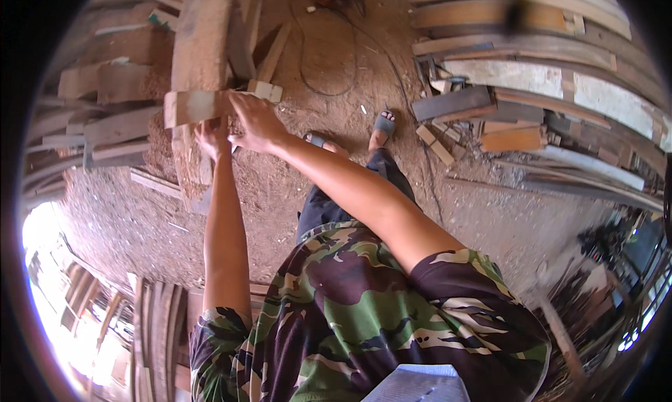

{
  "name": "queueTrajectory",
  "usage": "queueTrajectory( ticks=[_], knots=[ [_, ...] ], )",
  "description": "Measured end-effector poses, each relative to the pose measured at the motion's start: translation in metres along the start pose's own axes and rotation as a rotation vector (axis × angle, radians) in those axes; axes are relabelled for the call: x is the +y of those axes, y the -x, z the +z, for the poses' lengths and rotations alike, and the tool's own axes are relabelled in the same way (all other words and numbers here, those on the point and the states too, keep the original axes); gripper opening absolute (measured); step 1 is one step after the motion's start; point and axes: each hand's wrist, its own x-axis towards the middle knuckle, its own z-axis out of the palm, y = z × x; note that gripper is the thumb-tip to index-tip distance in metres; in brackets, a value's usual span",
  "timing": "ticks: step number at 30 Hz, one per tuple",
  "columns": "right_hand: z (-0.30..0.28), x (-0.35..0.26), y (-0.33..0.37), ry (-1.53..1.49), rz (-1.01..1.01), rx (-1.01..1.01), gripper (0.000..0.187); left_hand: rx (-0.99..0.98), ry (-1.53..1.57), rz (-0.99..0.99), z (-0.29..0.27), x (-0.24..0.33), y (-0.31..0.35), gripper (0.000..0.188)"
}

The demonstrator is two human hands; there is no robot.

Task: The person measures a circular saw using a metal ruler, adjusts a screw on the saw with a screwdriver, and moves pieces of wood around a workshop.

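Note:
A short wooden block [199, 108] with a pale patch on its face lies crosswise over a long, thick plank [201, 45]. My left hand [212, 139] reaches up from below and grips the block's near side, its fingers partly hidden. Around the block's right end curl the fingers of my right hand [259, 124]; part of that grip is hidden from view. A small pale glint shows under the right hand, too small to name. Just beyond the right hand sits a lighter piece of wood [267, 91].
Stacked boards [115, 83] line the left, and a larger pile of planks [504, 73] fills the right. A dark cable [329, 94] loops over the dusty floor near my sandalled feet [383, 124]. Offcuts [435, 144] lie beside the right pile. Upright boards [157, 332] stand at lower left.

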Motion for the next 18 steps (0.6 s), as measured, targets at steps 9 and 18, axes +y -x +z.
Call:
queueTrajectory(
  ticks=[9,18],
  knots=[
    [-0.145,0.363,0.199,0.239,0.851,-0.146,0.088,0.017,0.583,-0.395,-0.037,0.056,0.010,0.039],
    [-0.419,0.759,0.144,1.069,0.202,-0.070,0.049,-0.545,-0.448,-0.344,-0.068,0.024,0.011,0.050]
  ],
)
